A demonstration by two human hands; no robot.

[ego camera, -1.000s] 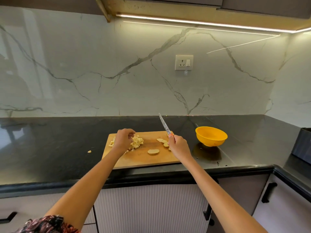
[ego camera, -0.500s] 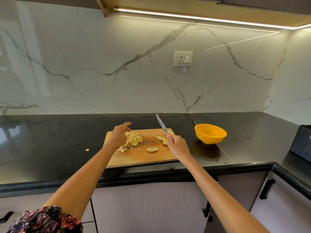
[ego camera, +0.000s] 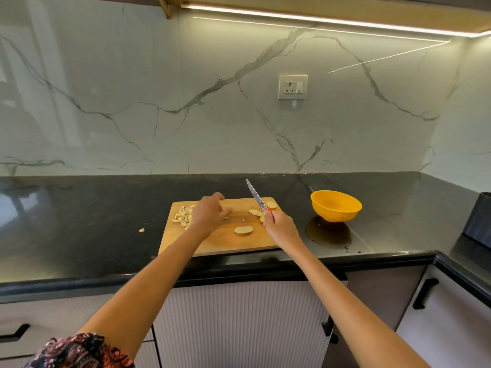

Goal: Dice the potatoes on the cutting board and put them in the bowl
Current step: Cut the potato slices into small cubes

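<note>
Surface: black polished stone worktop (ego camera: 79,221), running along the far wall and turning at the right corner. Behind it, a white marble-pattern backsplash (ego camera: 132,102) with grey veins. One wall socket (ego camera: 293,86) is set into it. One light strip (ego camera: 318,21) runs under the upper cabinet. Below the worktop, ribbed pale cabinet fronts with black handles.

Items on the worktop, counted:
- One wooden cutting board (ego camera: 231,243), near the front edge.
- One yellow bowl (ego camera: 336,205), just right of the board; contents cannot be seen.
- One pile of diced potato (ego camera: 183,216) at the board's far left; number of pieces cannot be told.
- One single potato slice (ego camera: 243,230) mid-board, and a small cluster of slices (ego camera: 256,212) near the knife, partly hidden.
- One stray potato piece (ego camera: 141,230) on the worktop, left of the board.
- One dark object (ego camera: 478,216) at the right edge, cut off by the frame.

Hands: left hand (ego camera: 210,213) is over the board beside the dice, blurred, fingers loosely spread and holding nothing. Right hand (ego camera: 280,227) is wrapped round the handle of one knife (ego camera: 255,194), blade pointing far-left and up, clear of the board.
</note>
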